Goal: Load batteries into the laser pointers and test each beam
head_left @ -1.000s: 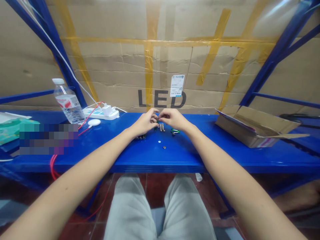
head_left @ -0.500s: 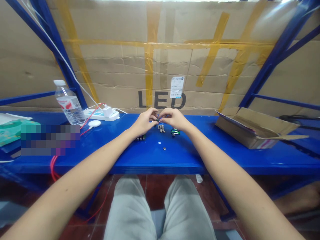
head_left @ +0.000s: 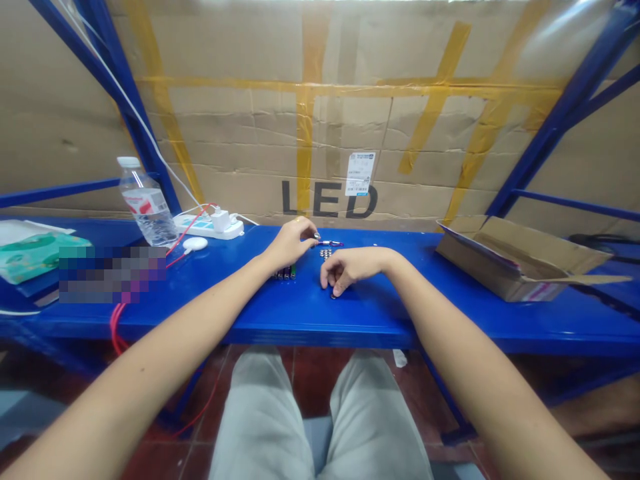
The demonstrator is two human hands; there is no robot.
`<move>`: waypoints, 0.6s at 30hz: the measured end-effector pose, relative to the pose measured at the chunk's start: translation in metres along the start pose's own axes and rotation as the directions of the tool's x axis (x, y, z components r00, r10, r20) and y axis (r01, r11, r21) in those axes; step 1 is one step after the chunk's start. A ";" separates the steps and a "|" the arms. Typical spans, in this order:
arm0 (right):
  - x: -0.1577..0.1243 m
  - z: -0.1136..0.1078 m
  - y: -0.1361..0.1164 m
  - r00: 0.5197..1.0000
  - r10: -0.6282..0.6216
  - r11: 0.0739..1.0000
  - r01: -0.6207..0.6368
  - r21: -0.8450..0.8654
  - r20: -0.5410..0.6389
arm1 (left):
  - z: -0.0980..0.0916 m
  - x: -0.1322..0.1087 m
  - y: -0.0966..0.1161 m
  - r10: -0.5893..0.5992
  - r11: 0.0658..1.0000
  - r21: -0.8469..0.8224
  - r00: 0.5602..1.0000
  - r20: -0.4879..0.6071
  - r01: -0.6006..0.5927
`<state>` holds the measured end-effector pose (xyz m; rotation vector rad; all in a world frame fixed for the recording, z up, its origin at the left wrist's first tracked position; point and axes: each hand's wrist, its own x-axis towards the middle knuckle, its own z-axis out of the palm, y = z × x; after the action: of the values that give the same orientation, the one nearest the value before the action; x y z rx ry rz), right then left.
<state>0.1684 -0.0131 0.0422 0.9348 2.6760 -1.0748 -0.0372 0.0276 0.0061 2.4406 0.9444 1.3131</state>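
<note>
My left hand (head_left: 293,241) hovers over the blue shelf top (head_left: 250,293) with its fingertips pinched on a small slim part (head_left: 327,243) that sticks out to the right. My right hand (head_left: 347,267) rests lower on the surface, fingers curled down, its fingertips touching a small round coin-like piece (head_left: 333,295). A cluster of tiny metal pieces (head_left: 326,253) lies between the two hands. A row of small dark parts (head_left: 285,273) stands just under my left hand.
A water bottle (head_left: 144,207), a white power strip (head_left: 207,229) with plug and red cable, and a white puck (head_left: 195,244) lie at the left. An open cardboard box (head_left: 520,260) sits at the right. A large taped "LED" carton (head_left: 325,133) backs the shelf.
My right hand has left my left hand and dropped toward me onto the small round piece. My left hand stays up, still pinching the slim part.
</note>
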 end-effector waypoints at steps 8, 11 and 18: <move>0.002 0.004 -0.005 0.998 -0.046 0.997 0.043 -0.058 -0.050 | 0.002 -0.001 -0.002 -0.028 1.000 -0.011 1.000 0.010 0.028; 0.002 0.005 -0.004 0.986 -0.001 0.994 -0.017 -0.106 -0.166 | 0.002 -0.001 -0.003 -0.044 0.999 -0.013 0.999 0.024 0.044; 0.003 0.004 -0.001 0.963 0.034 0.977 -0.088 -0.195 -0.267 | 0.003 -0.001 -0.005 -0.064 0.998 0.010 0.997 0.038 0.064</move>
<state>0.1652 -0.0146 0.0387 1.1828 2.8718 -0.6854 -0.0380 0.0314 0.0014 2.4122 1.0118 1.2389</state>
